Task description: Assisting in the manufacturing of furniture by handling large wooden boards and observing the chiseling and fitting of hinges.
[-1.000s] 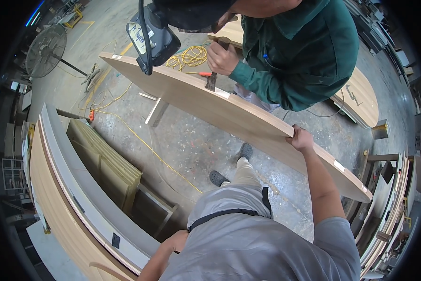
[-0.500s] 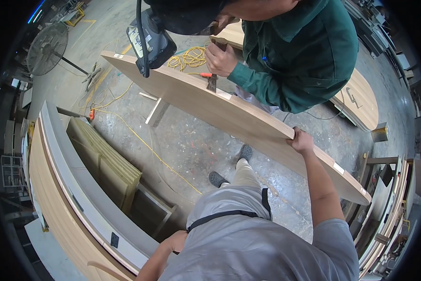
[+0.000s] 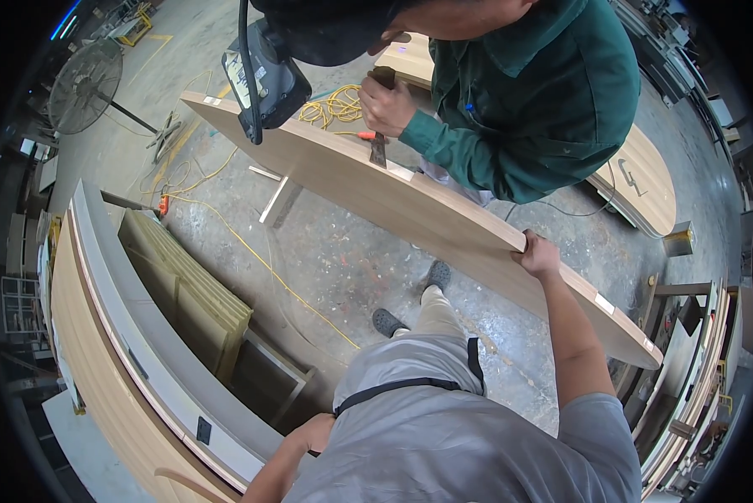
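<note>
My right hand grips the upper edge of a long wooden door panel, which stands on edge and slants from far left to near right. Its fingers wrap over that edge. My left hand rests at my waist beside the shirt, its fingers mostly hidden. Across the panel, a person in a green jacket holds a chisel with its blade against the panel's edge, next to a pale patch. That person's hand is closed around the handle.
At my left stand a curved stack of wooden panels and ribbed boards. Yellow cord runs over the floor. A large fan stands far left. Another wooden panel lies behind the person; more boards lean at right.
The other person's hand and the chisel's handle have shifted slightly left, so the chisel stands more upright. The device on their head has moved a little left. My hands have stayed in place.
</note>
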The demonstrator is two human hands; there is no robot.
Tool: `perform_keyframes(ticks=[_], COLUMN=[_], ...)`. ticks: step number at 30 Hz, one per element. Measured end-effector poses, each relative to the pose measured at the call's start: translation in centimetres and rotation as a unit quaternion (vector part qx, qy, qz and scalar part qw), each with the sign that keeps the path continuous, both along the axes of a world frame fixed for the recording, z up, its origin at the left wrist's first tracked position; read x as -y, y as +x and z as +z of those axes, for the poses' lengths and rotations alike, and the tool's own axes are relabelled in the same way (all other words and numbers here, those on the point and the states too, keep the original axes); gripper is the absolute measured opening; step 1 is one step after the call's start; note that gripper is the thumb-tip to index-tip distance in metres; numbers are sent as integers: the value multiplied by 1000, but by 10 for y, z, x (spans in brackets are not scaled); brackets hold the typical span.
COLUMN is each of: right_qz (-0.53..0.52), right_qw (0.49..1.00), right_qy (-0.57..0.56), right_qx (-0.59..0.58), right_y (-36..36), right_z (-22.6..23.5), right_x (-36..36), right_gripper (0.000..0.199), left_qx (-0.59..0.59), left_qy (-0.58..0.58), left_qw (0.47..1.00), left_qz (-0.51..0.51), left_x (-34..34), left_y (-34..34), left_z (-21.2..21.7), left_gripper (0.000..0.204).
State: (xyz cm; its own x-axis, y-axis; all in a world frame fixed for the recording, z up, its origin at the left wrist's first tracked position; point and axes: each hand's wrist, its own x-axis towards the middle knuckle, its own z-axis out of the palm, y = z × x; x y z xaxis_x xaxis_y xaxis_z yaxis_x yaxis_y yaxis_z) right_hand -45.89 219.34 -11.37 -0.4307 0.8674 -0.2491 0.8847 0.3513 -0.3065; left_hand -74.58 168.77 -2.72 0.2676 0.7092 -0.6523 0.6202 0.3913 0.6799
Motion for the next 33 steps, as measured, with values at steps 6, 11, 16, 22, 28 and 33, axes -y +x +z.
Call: perform_keyframes(ticks=[6,11,16,22,28,33], right_qz=[-3,-7,-2,-4,5,2], right_qw=[1000,1000,1000,1000,1000,1000], right_qy=[-4,-8,-23,-18,-9,-15], right_qx=[6,13,6,3,11,9], right_y=[-5,-7,-8,-8,-9,-9], right_z=[7,6,4,5,7,6], right_x=[0,-1,-5,-3,-3,-4], right_gripper=[37,37,42,42,39,39], left_qx=[9,12,9,7,10,11], left_qy=[-19,-20,-31,-35,-27,-25], left_qw=[1000,1000,999,999,1000,999], left_qz=[5,-15,-1,15,-8,-27], left_x=[-11,-13,-12,-9,-12,-13], left_y=[-1,-4,-6,-6,-5,-7], left_z=[14,15,12,8,10,8], left_gripper=[38,37,35,34,34,32])
